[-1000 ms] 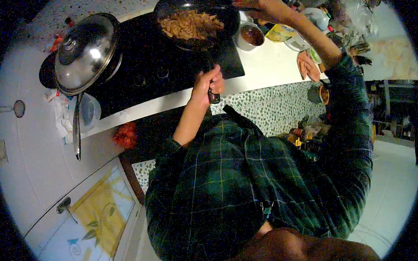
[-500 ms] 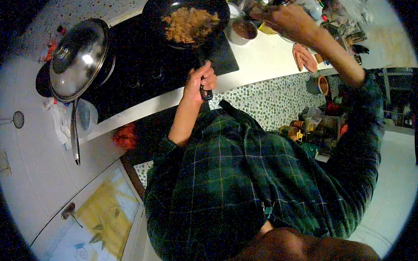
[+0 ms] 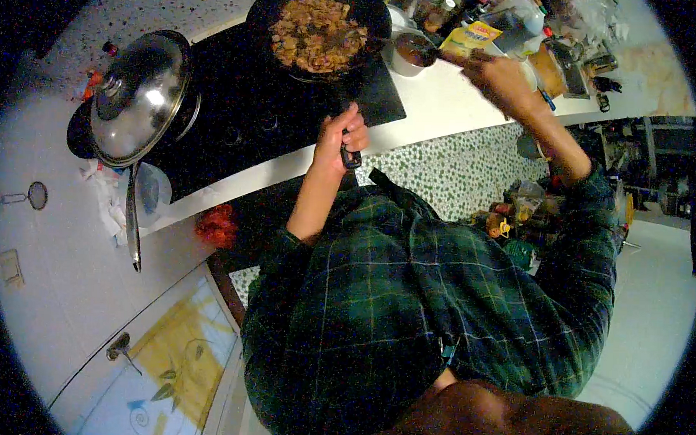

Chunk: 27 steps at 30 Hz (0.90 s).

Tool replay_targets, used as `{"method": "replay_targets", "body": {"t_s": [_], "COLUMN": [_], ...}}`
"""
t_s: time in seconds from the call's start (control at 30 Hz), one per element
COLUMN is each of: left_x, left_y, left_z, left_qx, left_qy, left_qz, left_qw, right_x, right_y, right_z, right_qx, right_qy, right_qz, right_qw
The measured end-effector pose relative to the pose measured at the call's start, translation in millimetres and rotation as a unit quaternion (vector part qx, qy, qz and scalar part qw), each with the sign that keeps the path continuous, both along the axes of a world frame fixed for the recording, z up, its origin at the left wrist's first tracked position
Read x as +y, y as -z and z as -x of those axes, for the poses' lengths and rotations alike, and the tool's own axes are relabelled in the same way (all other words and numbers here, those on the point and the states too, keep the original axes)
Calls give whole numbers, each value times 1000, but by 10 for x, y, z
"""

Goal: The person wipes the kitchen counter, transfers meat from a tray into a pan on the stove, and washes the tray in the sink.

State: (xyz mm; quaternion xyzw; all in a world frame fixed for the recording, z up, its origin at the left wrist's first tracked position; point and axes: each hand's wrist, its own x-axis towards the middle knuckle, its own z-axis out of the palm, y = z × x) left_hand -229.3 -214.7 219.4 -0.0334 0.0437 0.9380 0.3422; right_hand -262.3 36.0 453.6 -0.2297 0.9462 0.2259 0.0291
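My left hand (image 3: 341, 140) is closed around the black handle (image 3: 351, 158) of a dark wok (image 3: 259, 30). Browned chopped food (image 3: 318, 34) lies spread in the wok. Over the counter, my right hand (image 3: 500, 83) has its fingers closed on a dark, slim utensil, whose kind I cannot make out. The utensil points left toward a small white pot (image 3: 408, 68) with brown contents. A yellow packet (image 3: 471, 39) lies just behind my right hand.
A pan with a steel lid (image 3: 133, 103) stands at the cooktop's left, its long handle (image 3: 134, 225) jutting past the counter edge. Bottles and a jug (image 3: 521, 20) crowd the back right. A cutting board (image 3: 546, 67) lies right of my hand.
My right hand has moved down and slightly right, uncovering the yellow packet and hiding the pink plate. The view has shifted slightly. My left hand keeps its grip on the wok handle.
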Motion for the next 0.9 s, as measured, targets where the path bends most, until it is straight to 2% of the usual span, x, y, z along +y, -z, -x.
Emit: {"method": "replay_targets", "body": {"t_s": [0.07,0.1,0.13,0.2,0.27,0.3,0.33,0.43,0.53,0.57,0.6,0.63,0.67,0.7,0.8,0.87,0.9], "left_x": [-9,-10,3,-4,21,-14,-7,19,32,44,14,27,53,-1,22,46,-7], "left_y": [-5,-23,-45,-104,-164,-169,-144,-149,-198,-216,-245,-278,-218,-37,-164,-176,-164], "left_z": [11,6,-1,-36,-35,-14,-4,-37,-81,-59,-71,-55,-32,19,-29,-34,-68], "left_qx": [0,13,27,16,30,36,38,19,7,16,19,12,-2,-1,-27,-30,-29], "left_qy": [6,-2,-16,-3,-42,-37,-40,-51,-44,-44,-42,-54,-64,-39,-79,-71,-74], "left_qz": [-9,1,10,19,72,81,69,41,48,60,73,85,90,42,42,12,20], "left_qw": [1000,1000,999,1000,996,995,996,998,998,997,996,995,994,998,996,997,997], "right_x": [176,161,112,-373,-283,-258,-217,-122,-273,-273,-321,-234,-227,-212,-83,-94,-120], "right_y": [-72,-54,16,65,343,468,520,576,819,803,1000,1085,1076,872,492,506,548], "right_z": [-46,-133,-161,-297,-110,-35,-51,-80,77,57,177,197,126,46,-109,-131,-158], "right_qx": [22,15,31,25,-16,18,21,99,141,108,102,104,100,79,60,38,38], "right_qy": [-61,-10,-71,-22,14,11,6,-38,-11,6,17,11,10,15,-5,6,4], "right_qz": [68,19,31,62,28,131,132,313,307,311,232,219,197,186,169,98,106], "right_qw": [996,1000,996,998,999,991,991,944,941,944,967,970,975,979,984,994,994]}}
